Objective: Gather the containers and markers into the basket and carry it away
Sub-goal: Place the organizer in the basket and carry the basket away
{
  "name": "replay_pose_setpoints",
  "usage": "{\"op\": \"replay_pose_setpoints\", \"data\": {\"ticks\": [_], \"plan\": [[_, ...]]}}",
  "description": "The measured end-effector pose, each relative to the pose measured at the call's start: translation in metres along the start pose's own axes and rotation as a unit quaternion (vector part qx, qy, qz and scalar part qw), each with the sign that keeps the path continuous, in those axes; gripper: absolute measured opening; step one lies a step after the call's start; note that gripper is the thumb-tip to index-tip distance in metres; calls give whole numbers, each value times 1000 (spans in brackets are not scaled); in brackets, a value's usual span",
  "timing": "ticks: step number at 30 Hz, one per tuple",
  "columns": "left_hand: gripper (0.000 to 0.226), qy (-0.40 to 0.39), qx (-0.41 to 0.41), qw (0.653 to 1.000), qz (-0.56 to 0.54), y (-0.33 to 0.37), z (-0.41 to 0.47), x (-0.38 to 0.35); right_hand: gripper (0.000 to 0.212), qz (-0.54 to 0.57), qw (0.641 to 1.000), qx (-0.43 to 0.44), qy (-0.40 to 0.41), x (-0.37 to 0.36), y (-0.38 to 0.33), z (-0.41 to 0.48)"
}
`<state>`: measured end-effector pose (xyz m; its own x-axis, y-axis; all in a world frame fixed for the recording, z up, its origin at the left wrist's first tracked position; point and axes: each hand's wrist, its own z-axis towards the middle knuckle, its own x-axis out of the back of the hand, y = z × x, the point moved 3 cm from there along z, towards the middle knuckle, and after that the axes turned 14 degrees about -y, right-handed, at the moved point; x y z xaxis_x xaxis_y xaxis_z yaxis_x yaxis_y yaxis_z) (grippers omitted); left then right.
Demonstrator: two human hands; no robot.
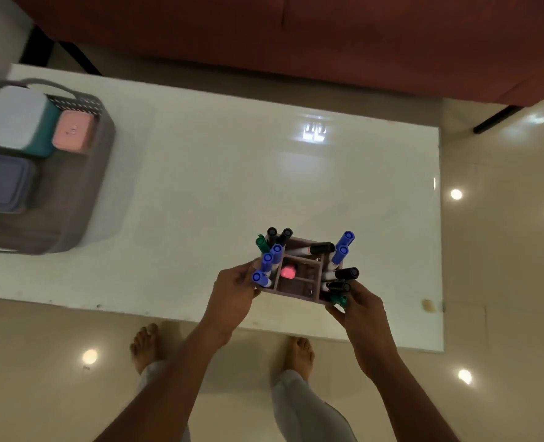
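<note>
A mauve marker holder (299, 290) with several compartments is packed with blue, black and green markers (341, 252) and one pink-capped item (287, 272). My left hand (234, 293) grips its left side and my right hand (361, 306) grips its right side, over the near edge of the white table (219, 173). At the table's far left stands a grey basket (87, 189) with a white-lidded teal container (17, 119), a pink container (74, 132) and a blue-grey container (2, 183) inside.
A dark red sofa (328, 36) runs along the table's far side. Glossy beige floor (503, 250) lies to the right and near side, where my bare feet stand.
</note>
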<state>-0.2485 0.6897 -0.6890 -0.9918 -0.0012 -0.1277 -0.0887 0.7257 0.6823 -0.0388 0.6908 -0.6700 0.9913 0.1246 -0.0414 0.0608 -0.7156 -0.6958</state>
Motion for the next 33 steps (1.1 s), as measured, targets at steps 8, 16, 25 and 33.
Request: {"op": "replay_pose_setpoints", "data": {"ticks": [8, 16, 25, 33], "plan": [[27, 39, -71, 997, -4, 45, -44, 171, 37, -25, 998, 52, -29, -172, -56, 5], [18, 67, -106, 992, -33, 91, -99, 375, 31, -21, 992, 92, -80, -380, -98, 10], [22, 125, -107, 982, -95, 99, -106, 463, 31, -163, 976, 71, -129, -476, -138, 79], [10, 132, -34, 975, -177, 58, -87, 401, 17, -488, 847, -1, -209, -470, -189, 141]]}}
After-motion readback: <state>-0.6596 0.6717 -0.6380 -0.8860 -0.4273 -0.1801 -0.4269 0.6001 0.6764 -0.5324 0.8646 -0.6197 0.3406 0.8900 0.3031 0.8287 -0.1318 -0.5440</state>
